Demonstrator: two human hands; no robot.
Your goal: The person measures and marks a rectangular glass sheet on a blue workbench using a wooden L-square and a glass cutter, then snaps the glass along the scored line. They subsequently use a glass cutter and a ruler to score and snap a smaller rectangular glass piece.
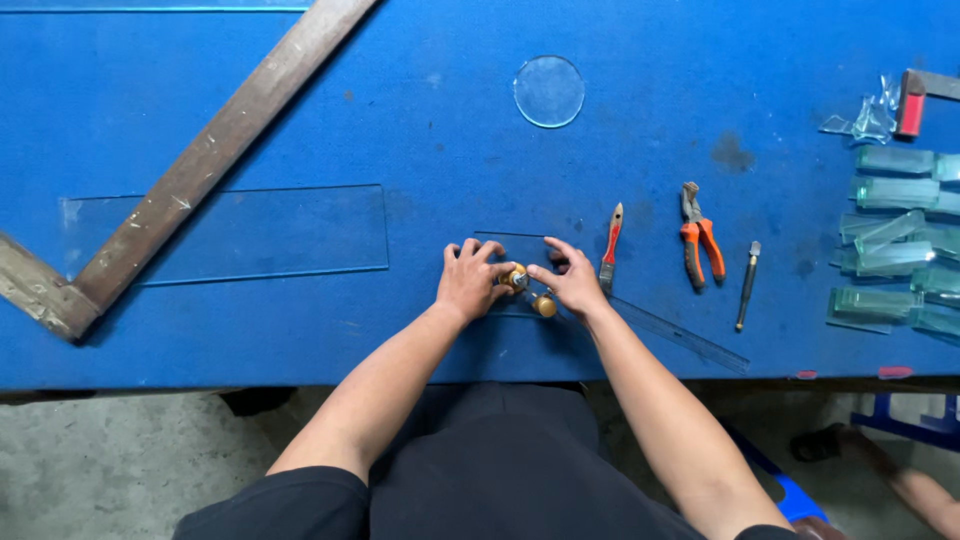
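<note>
Both forearms extend from the near edge of the blue work table [200, 120] toward its middle. The left hand [470, 283] and right hand [575, 283] meet over a small rectangular glass pane [515, 243] lying flat a short way in from the near edge. Between them sits a brass-knobbed circle cutter [530, 290], resting on the pane. Left fingers curl around one knob; right fingers are bent, tips pressing the pane beside the tool, not clenched.

Judged from the layout, cutting is under way on this pane; whether a score line exists cannot be told. One finished glass disc [549, 91] lies toward the far edge.

Just right of the hands lie a small brush [611, 247], a clear ruler [680, 335], orange-handled pliers [699, 243] and a pencil-type glass cutter [747, 285]. Stacked glass offcuts [895, 245] occupy the right edge. A long glass strip [240, 235] and a wooden square [190, 170] lie left.
</note>
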